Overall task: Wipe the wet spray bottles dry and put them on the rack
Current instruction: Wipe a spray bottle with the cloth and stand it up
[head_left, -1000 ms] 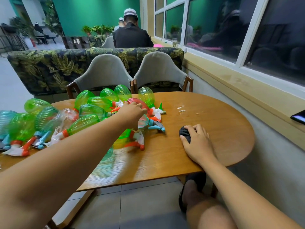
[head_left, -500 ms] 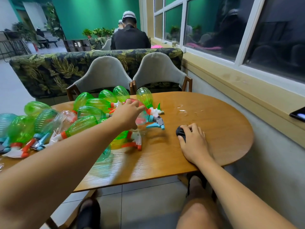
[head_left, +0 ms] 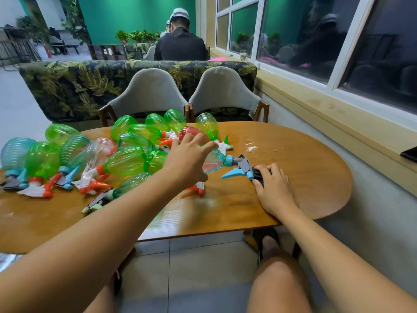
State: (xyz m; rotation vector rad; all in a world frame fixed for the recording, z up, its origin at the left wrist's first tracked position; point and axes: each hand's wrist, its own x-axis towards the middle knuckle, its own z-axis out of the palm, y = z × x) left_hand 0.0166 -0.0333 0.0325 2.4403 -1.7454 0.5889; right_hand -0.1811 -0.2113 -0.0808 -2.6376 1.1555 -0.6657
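Green spray bottles (head_left: pixel 126 161) lie piled on their sides across the left half of the wooden surface (head_left: pixel 304 177), nozzles mostly toward the camera. Left hand (head_left: pixel 187 163) reaches over the pile's right edge, fingers (head_left: pixel 203 146) spread and curled round the body of a clear spray bottle (head_left: pixel 214 163). Bottle's long axis runs left-right, blue-grey trigger head (head_left: pixel 242 166) pointing right, almost touching the dark cloth (head_left: pixel 257 173). Right hand (head_left: pixel 274 188) sits on that cloth, fingers bent over it, pinning it down. Cloth is just right of the nozzle, so the right hand looks nearer for wiping. No rack in view.
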